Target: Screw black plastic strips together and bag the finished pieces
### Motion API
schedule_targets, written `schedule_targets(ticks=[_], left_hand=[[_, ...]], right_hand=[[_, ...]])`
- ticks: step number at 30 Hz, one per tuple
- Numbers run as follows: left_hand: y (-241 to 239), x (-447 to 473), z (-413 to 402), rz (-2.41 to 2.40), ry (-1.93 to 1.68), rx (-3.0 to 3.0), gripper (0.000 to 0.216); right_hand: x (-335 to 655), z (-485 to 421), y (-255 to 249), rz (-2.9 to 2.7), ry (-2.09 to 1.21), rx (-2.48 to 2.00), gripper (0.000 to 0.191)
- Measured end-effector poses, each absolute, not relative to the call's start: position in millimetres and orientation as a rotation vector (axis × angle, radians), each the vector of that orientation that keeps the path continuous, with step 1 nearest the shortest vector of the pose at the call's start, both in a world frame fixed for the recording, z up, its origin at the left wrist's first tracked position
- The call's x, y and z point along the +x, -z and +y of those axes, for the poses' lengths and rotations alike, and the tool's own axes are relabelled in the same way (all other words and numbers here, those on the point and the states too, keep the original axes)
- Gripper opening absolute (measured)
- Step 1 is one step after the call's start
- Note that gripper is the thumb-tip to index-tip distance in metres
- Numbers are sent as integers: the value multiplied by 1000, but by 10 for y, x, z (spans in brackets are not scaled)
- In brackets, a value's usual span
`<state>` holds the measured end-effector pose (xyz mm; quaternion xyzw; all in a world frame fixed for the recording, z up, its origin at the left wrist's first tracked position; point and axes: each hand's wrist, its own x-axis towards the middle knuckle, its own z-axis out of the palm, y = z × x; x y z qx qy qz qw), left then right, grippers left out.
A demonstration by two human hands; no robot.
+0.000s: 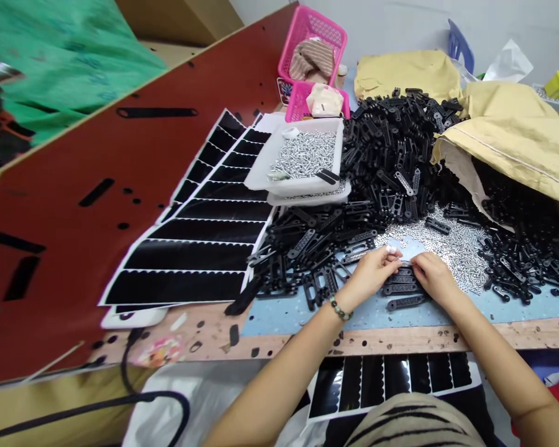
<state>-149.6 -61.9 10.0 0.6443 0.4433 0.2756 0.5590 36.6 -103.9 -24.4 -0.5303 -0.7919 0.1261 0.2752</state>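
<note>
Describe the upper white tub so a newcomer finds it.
Find the big heap of black parts. Just left of it, in front of the pink baskets, the upper tub sits on the lower tub. It holds silver pins and has black strips across its near right corner, unlike the one below.

Matt black plastic links [400,289], shiny metal pins [466,251], glossy black strips [186,255], smooth plastic basket [320,26]

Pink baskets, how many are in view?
2. The upper pink basket, at the top of the picture, holds striped cloth; the lower pink basket, just below it, holds a pale bundle. Others could be hidden.
</note>
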Motion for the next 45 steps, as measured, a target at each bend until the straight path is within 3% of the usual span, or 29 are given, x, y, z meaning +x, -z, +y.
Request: schedule_targets(ticks=[7,11,15,25,32,40,45], left_hand=[[-116,-1423,-755,1077,-532,1955,13],[-97,-1334,-763,1049,-464,2123,12],[-110,-1277,-767,1021,-429,2201,13],[-137,-1251,-776,1166,-288,2364,15],[-178,-1367,-782,1091,-559,2065,25],[-175,-1470,-963,1091,-676,1928,10],[-62,-1347,-1050,1006,-651,2250,16]], right_hand=[[557,-1024,114,-2026,-404,-1395,20],[1027,-966,85,-1768,-119,-1782,23],[1379,-906,173,-1858,38,-2067,23],[1424,-836,213,-1962,-154,-2013,19],[1324,-881,69,-1890,-165,-1889,19],[720,-1271,-1,-1716,-609,-1505,20],[565,-1380,41,-1693,-699,-1486,17]])
